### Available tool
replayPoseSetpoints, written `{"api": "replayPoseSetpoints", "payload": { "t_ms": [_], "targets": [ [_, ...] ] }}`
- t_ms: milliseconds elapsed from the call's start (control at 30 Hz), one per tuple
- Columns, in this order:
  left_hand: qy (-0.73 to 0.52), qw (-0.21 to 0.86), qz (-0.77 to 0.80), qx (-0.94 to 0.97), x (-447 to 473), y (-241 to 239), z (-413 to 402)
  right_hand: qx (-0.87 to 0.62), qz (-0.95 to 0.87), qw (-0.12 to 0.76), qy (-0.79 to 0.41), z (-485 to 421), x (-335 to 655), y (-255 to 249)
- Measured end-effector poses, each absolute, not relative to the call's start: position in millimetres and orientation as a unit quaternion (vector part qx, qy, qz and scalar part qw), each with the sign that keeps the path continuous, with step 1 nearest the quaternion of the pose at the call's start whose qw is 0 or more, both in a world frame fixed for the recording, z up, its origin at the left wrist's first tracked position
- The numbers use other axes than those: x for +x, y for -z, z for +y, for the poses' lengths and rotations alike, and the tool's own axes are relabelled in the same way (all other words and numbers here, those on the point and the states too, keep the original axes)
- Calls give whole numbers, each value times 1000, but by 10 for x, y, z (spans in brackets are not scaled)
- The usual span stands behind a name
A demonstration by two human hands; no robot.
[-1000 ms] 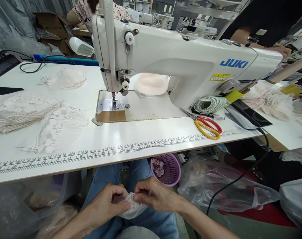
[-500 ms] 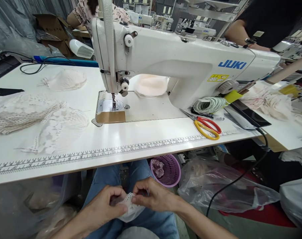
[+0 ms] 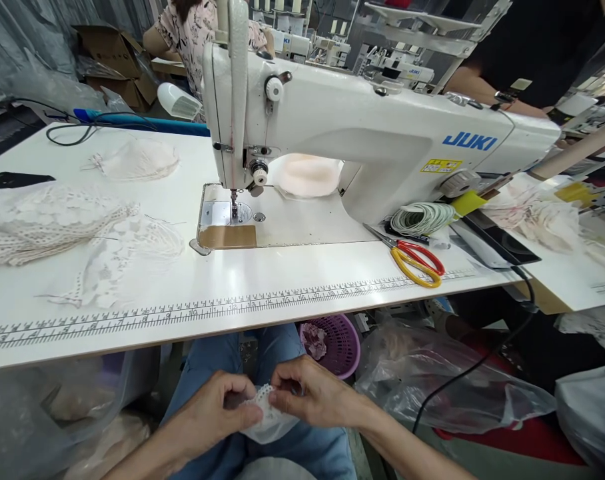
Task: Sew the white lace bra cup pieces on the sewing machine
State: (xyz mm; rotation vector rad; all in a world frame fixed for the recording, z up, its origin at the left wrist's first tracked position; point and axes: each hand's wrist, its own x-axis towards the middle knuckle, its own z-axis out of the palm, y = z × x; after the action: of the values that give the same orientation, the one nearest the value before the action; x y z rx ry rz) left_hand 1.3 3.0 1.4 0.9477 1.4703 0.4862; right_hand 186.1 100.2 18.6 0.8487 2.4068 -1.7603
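Observation:
Over my lap, below the table edge, I hold a small white lace piece (image 3: pixel 270 427) with a scalloped, dotted edge. My left hand (image 3: pixel 227 403) pinches its left side between thumb and fingers. On the other side, my right hand (image 3: pixel 310 393) grips the lace edge with thumb and forefinger. Both hands are close together, and the fingers cover part of the fabric. Beyond them stands a white sewing machine (image 3: pixel 332 107). Left of its needle plate (image 3: pixel 227 213) lie a pile of white lace (image 3: pixel 47 220) and a loose lace piece (image 3: pixel 122 260).
Red-and-yellow scissors (image 3: pixel 415 260) and a coil of pale cord (image 3: pixel 422 219) lie right of the machine. A ruler strip (image 3: pixel 222 309) runs along the table front. Below are a purple basket (image 3: pixel 345 347) and a clear plastic bag (image 3: pixel 432 380). Two people are beyond the machine.
The view has shifted slightly, so the machine sits a little further right. My hands keep their pinch on the lace, with hardly any change in pose.

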Motion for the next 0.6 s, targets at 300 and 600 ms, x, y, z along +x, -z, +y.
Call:
{"api": "replayPoseSetpoints", "payload": {
  "t_ms": [300, 600],
  "targets": [
    [-253, 677, 565, 398, -95, -21, 75, 262, 804, 23, 533, 1010, 1739, -294],
    [-218, 583, 611, 489, -291, -446, 162, 251, 843, 1, 476, 1056, 1569, -633]
  ]
}}
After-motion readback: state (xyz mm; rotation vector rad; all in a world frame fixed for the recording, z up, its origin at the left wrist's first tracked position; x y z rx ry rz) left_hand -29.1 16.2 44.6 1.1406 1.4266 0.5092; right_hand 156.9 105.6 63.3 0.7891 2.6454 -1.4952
